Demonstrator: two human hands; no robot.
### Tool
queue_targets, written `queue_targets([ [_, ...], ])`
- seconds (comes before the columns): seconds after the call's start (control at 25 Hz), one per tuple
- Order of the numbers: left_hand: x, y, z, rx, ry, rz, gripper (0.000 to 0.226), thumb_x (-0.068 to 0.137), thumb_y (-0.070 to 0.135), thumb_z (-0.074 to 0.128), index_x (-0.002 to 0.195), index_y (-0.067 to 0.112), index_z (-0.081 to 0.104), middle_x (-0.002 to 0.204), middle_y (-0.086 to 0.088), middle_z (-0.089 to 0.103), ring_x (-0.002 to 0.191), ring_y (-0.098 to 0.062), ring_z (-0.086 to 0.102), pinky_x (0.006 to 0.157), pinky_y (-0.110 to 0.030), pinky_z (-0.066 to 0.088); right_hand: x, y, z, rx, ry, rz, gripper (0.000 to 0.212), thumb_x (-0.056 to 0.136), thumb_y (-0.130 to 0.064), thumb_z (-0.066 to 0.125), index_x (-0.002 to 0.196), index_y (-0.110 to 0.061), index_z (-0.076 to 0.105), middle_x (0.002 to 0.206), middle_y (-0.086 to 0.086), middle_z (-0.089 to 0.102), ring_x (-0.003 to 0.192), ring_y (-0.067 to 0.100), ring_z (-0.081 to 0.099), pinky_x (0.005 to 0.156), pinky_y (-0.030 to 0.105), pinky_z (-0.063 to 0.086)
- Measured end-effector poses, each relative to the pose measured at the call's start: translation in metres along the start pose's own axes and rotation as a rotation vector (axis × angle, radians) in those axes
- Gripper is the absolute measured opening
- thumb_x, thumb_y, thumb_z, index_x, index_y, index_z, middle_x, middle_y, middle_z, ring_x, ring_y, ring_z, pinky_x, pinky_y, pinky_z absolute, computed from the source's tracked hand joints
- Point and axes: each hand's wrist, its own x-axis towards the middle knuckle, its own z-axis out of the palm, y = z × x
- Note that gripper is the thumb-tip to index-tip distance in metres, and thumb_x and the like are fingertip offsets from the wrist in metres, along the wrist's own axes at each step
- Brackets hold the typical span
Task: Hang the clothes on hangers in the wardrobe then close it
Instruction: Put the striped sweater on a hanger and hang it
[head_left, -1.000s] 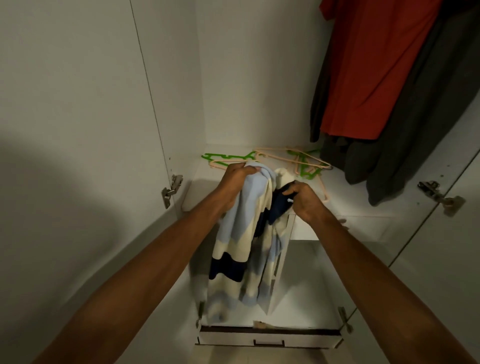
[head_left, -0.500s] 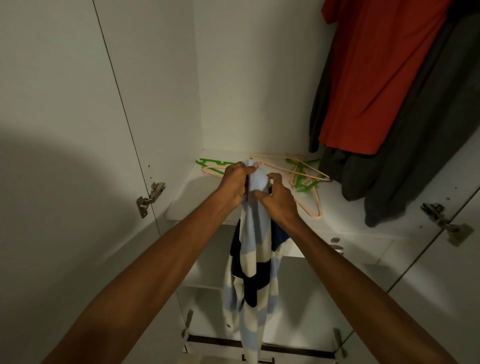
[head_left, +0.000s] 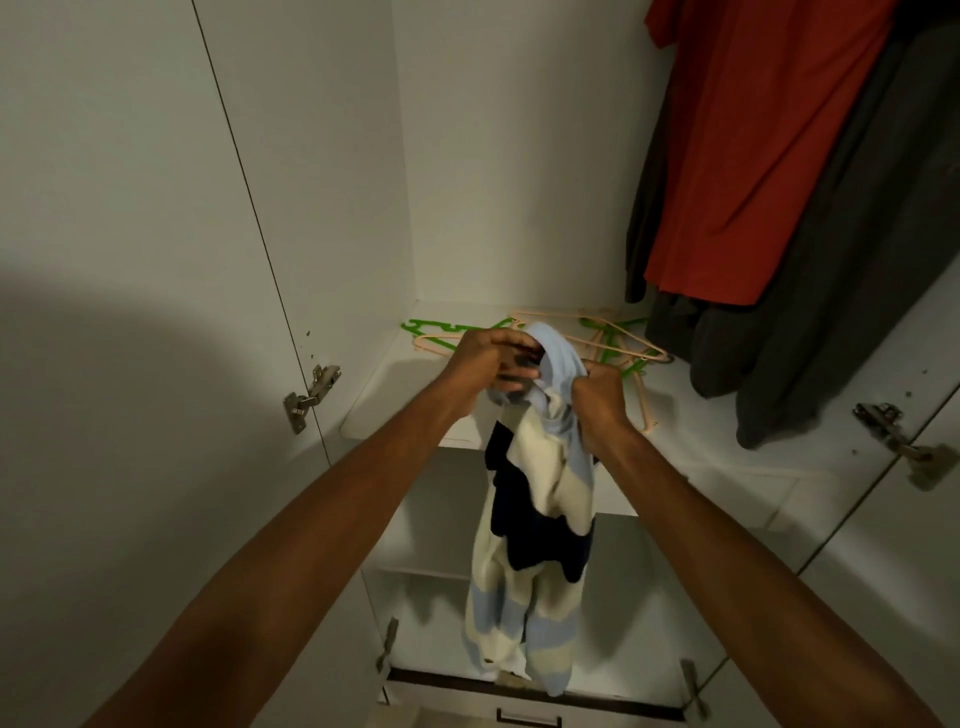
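Observation:
A striped garment in light blue, cream and navy hangs down in front of the open wardrobe. My left hand grips its top edge from the left. My right hand grips the same top part from the right, fist closed round the cloth. Behind my hands, green hangers and peach hangers lie in a loose pile on the white shelf. A red shirt and dark grey clothes hang at the upper right inside the wardrobe.
The left wardrobe door stands open with a metal hinge on it. Another hinge sits on the right door. Below the shelf are white compartments and a drawer front.
The garment has been lifted higher and now hangs longer. My two hands have come close together at its top, and the view has tilted up slightly.

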Motion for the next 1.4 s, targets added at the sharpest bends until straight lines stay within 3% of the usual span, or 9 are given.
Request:
queue_targets([
  [0.12,0.0,-0.018,-0.02,0.207,0.104,0.023,0.02,0.087,-0.009,0.063,0.093,0.008,0.072,0.089,-0.009,0.077,0.073,-0.018,0.071,0.066,-0.03,0.053,0.004,-0.006,-0.01,0.058,-0.072,0.138,0.032,0.098,0.007,0.043,0.075,-0.01,0.059,0.068,-0.002,0.064,0.06,0.009,0.059,0.063,0.027,0.05],
  [0.32,0.003,-0.049,-0.023,0.451,-0.055,0.095,0.071,0.066,0.003,0.091,0.127,0.022,0.059,0.119,0.002,0.064,0.105,-0.014,0.059,0.088,-0.033,0.053,0.008,-0.014,-0.022,0.221,-0.16,0.121,0.05,0.093,0.023,0.034,0.062,-0.008,0.057,0.062,0.013,0.06,0.045,-0.003,0.057,0.061,0.017,0.047],
  [0.48,-0.006,-0.048,-0.01,0.445,-0.23,-0.029,0.004,0.088,0.012,0.077,0.087,0.014,0.073,0.077,0.006,0.07,0.074,-0.006,0.063,0.065,-0.018,0.045,-0.002,-0.028,-0.042,0.444,-0.15,0.175,0.033,0.097,0.005,0.036,0.074,-0.001,0.06,0.1,0.038,0.06,0.069,0.018,0.06,0.069,0.022,0.048],
  [0.6,-0.005,-0.045,-0.006,0.155,-0.063,-0.088,0.008,0.09,0.011,0.066,0.082,0.008,0.068,0.074,-0.004,0.065,0.074,-0.019,0.06,0.064,-0.024,0.044,-0.009,-0.047,-0.06,0.591,-0.185,0.149,0.048,0.1,-0.012,0.036,0.063,-0.012,0.067,0.068,0.008,0.065,0.059,0.016,0.06,0.061,0.023,0.051],
  [0.76,-0.007,-0.022,-0.012,0.117,0.081,0.114,0.012,0.078,0.023,0.065,0.069,0.015,0.062,0.066,0.0,0.058,0.066,-0.016,0.053,0.061,-0.027,0.038,-0.007,-0.056,-0.072,0.087,-0.065,0.058,0.027,0.104,0.005,0.042,0.118,0.006,0.065,0.115,0.008,0.069,0.104,0.005,0.068,0.098,0.012,0.046],
  [0.92,-0.003,0.004,-0.018,0.224,0.106,0.414,0.031,0.087,0.021,0.061,0.057,0.023,0.053,0.064,0.0,0.045,0.064,-0.011,0.043,0.059,-0.027,0.028,-0.011,-0.063,-0.105,-0.393,-0.43,-0.132,0.045,0.072,-0.001,0.088,0.11,-0.013,0.067,0.104,-0.003,0.071,0.09,0.003,0.07,0.077,0.015,0.052],
  [1.08,-0.003,0.037,-0.013,0.297,0.09,0.545,0.036,0.083,0.023,0.06,0.053,0.028,0.041,0.057,0.007,0.036,0.057,-0.01,0.035,0.058,-0.03,0.024,-0.005,-0.078,-0.114,-0.915,-0.414,-0.043,0.055,0.069,-0.002,0.086,0.113,-0.012,0.055,0.101,0.004,0.059,0.098,0.019,0.057,0.089,0.039,0.054],
  [1.24,0.004,0.054,-0.023,0.399,-0.082,0.496,0.055,0.084,0.02,0.079,0.046,0.03,0.041,0.052,0.014,0.033,0.053,-0.008,0.035,0.055,-0.027,0.027,0.009,-0.076,-0.131,-0.846,-0.347,-0.046,0.012,0.081,0.011,0.07,0.088,0.001,0.071,0.077,0.013,0.059,0.077,0.028,0.058,0.066,0.034,0.047],
  [1.4,-0.003,0.063,-0.033,0.65,-0.263,0.408,0.047,0.074,0.034,0.092,0.053,0.03,0.05,0.053,0.017,0.044,0.054,-0.004,0.045,0.057,-0.018,0.036,0.005,-0.061,-0.131,-0.559,-0.134,0.067,0.029,0.1,0.0,0.05,0.074,-0.007,0.061,0.081,0.012,0.056,0.063,0.018,0.048,0.059,0.025,0.04],
])
